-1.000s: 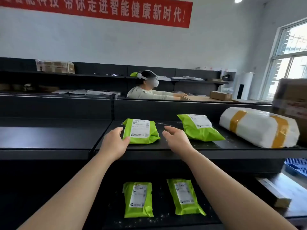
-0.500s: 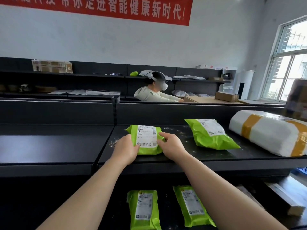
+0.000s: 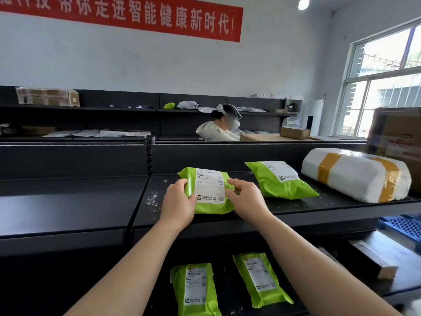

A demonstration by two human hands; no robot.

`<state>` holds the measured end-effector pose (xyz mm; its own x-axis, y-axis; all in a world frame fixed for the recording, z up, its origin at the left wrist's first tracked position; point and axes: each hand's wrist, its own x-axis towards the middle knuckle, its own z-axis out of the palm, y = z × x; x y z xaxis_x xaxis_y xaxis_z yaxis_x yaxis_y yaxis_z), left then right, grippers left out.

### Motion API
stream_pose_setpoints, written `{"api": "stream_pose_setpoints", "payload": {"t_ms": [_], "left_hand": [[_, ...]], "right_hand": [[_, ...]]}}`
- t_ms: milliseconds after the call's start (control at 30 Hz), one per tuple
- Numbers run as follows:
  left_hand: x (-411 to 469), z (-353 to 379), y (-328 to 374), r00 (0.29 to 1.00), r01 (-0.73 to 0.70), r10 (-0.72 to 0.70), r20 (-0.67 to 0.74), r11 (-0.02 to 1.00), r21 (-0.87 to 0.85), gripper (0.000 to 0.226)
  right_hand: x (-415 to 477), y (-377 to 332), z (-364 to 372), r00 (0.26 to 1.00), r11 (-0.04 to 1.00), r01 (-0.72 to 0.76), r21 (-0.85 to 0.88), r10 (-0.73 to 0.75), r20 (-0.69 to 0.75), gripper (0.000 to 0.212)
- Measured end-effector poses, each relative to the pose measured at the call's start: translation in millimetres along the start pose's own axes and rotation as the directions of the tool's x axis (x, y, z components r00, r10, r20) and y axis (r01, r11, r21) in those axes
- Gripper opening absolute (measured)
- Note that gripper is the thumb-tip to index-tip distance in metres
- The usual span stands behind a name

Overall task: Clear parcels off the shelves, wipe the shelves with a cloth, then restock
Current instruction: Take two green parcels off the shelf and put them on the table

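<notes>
Head view looks over a black metal upper shelf, smooth and matt, with a raised back panel. Near its front edge, a lime-green plastic mailer parcel with a white printed label sits between both hands. The left hand grips the parcel's left edge, with its fingers curled round the side and its thumb pressed near the label's lower corner. The right hand pinches the crinkled right edge, fingers bent onto the top. The parcel's far end tilts upward; whether its near end touches the shelf I cannot tell.

Toward the back edge of the same shelf, to the right, lies a second lime-green mailer. It is soft and puffy, label up, and lies apart from the held one. At the shelf's right end lies a white foam-wrapped bundle, oblong with rounded ends and banded with glossy brown tape. Just behind it stands a brown cardboard box. White crumbs speckle the surface beside the left hand.

A black lower shelf carries a left lower mailer and a right lower mailer. Both are green, label up and not touching. A long narrow cardboard carton lies toward this shelf's right edge. A blue perforated plastic crate shows at the far right.
</notes>
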<state>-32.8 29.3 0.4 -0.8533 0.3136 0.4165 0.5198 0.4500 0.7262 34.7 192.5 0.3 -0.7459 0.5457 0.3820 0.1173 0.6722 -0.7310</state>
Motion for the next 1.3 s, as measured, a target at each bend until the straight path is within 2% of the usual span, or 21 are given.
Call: {"api": "stream_pose_setpoints", "payload": {"t_ms": [167,333,467,633,900,1167,1300], "left_hand": [[-5,13,14,0.997,-0.073,0.072,-0.009,0.991,-0.111,0.055],[1,24,23,0.995,-0.086,0.070,-0.076,0.972,-0.218,0.044],[3,37,25,0.994,-0.061,0.036,-0.100,0.964,-0.257,0.042],[8,53,32,0.994,-0.046,0.017,-0.109,0.962,-0.268,0.041],[15,65,40,0.992,-0.046,0.010,-0.126,0.957,-0.288,0.043],[13,69,43,0.992,-0.053,0.016,-0.122,0.952,-0.303,0.042],[8,67,45,0.992,-0.072,0.035,-0.120,0.946,-0.318,0.040]], "right_hand": [[-12,4,-11,0.998,0.996,0.050,-0.075,-0.053,-0.029,0.037],[-11,10,-38,0.993,0.985,0.100,-0.138,-0.107,-0.044,0.038],[6,30,-71,0.988,0.964,-0.011,-0.266,-0.032,-0.154,0.047],[29,59,-97,0.981,0.903,-0.161,-0.398,0.103,-0.164,0.060],[54,82,-99,0.981,0.841,-0.192,-0.507,0.163,-0.101,0.067],[52,87,-98,0.979,0.864,-0.162,-0.477,0.080,-0.187,0.056],[38,82,-111,0.966,0.891,-0.191,-0.411,0.095,-0.241,0.057]]}}
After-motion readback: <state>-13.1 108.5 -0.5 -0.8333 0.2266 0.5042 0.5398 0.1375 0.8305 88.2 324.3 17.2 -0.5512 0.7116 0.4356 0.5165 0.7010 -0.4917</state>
